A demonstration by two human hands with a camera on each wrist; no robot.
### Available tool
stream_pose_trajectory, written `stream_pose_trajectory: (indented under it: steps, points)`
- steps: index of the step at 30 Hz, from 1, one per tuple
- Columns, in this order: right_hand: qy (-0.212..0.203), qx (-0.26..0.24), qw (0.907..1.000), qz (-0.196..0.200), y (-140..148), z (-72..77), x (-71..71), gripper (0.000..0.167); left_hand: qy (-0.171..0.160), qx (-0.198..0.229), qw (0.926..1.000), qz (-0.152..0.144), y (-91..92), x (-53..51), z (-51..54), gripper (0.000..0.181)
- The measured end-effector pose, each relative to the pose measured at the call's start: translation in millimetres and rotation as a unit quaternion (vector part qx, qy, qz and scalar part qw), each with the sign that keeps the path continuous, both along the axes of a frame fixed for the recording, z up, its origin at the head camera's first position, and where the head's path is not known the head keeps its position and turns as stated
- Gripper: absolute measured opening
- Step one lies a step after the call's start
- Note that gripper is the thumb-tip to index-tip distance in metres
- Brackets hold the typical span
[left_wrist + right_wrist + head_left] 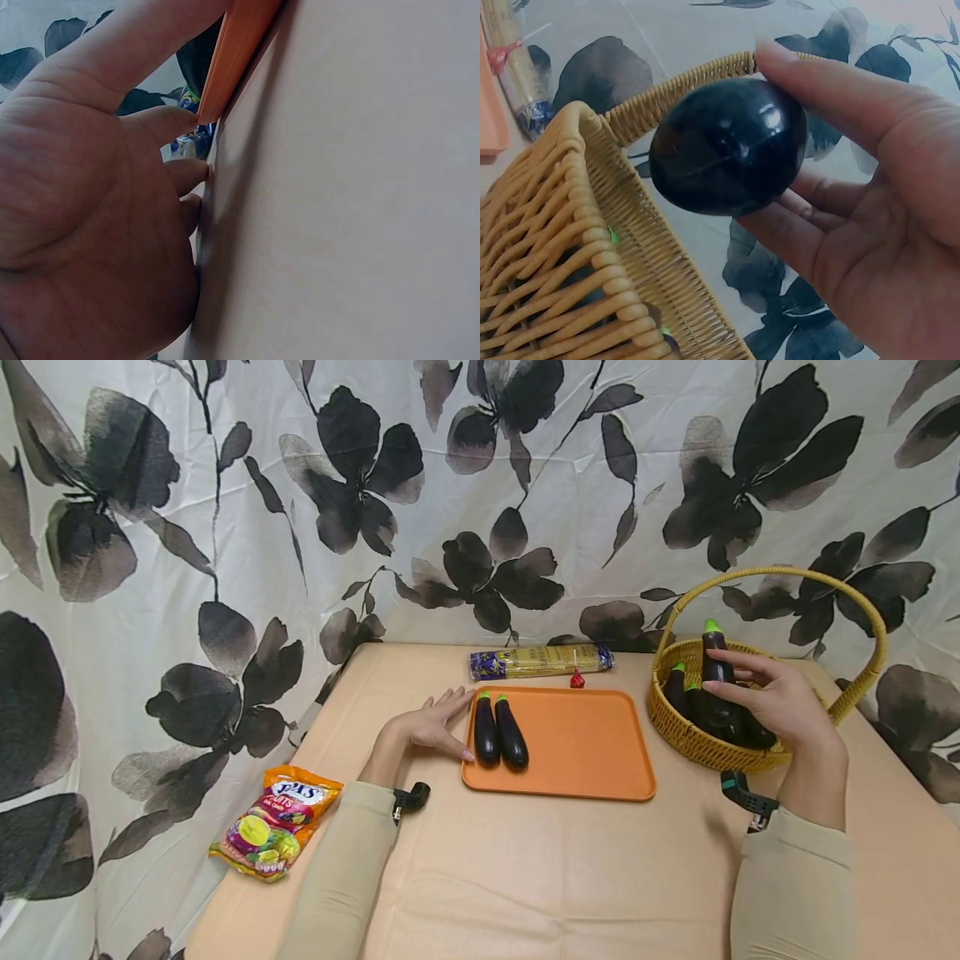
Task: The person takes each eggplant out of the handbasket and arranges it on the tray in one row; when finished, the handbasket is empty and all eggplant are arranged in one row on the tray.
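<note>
Here the right hand [780,697] is pinching an eggplant [717,667] between thumb and fingers, holding it green tip up over the basket [686,735]. Across the counter [570,877], the left hand [433,727] is spreading its fingers against the tray [585,743], where two more eggplants [513,735] are lying just beside it.

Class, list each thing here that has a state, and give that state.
Basket: upright, holding eggplants.
Held eggplant: upright in right grip.
Tray: flat, touched by left grip.
Two eggplants: lying on tray.
Sweets bag: lying down.
Yellow packet: lying down.
Red lollipop: lying, stick toward packet.
</note>
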State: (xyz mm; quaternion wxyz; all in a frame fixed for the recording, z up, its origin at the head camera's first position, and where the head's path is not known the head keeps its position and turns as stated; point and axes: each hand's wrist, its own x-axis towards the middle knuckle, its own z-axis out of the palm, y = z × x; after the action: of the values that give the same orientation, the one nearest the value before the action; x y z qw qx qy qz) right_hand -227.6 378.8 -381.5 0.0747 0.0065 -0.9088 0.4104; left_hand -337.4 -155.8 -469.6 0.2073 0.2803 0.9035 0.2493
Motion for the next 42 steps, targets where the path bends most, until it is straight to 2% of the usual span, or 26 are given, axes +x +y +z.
stream_pose_trajectory:
  steps: [10, 18, 24, 28, 35, 42]
  points:
    - [-0.007, -0.036, 0.999, 0.024, -5.4, 7.9, 4.7, 0.064, -0.003, -0.001, 1.0, 0.001, 0.7, 1.1, 1.4, 0.135]
    - [-0.018, -0.072, 0.9954, 0.061, -18.9, 13.7, -0.6, 0.061, -0.007, 0.001, 1.0, 0.003, 0.9, 1.9, 2.3, 0.135]
    - [0.001, -0.105, 0.9885, 0.109, -35.4, 15.0, -6.2, 0.055, -0.011, 0.0, 0.9999, 0.008, 1.4, 1.5, 2.2, 0.135]
    - [0.02, -0.129, 0.9812, 0.141, -46.0, 14.3, -10.5, 0.059, -0.01, -0.001, 0.9999, 0.008, 1.2, 1.2, 2.2, 0.135]
    - [0.0, -0.119, 0.9798, 0.161, -66.5, 14.4, -16.7, 0.065, -0.003, -0.001, 1.0, 0.006, 2.3, 2.1, 3.3, 0.134]
    - [-0.014, -0.126, 0.9729, 0.193, -86.3, 9.4, -23.2, 0.066, 0.0, 0.0, 1.0, 0.006, 1.8, 4.4, 2.6, 0.133]
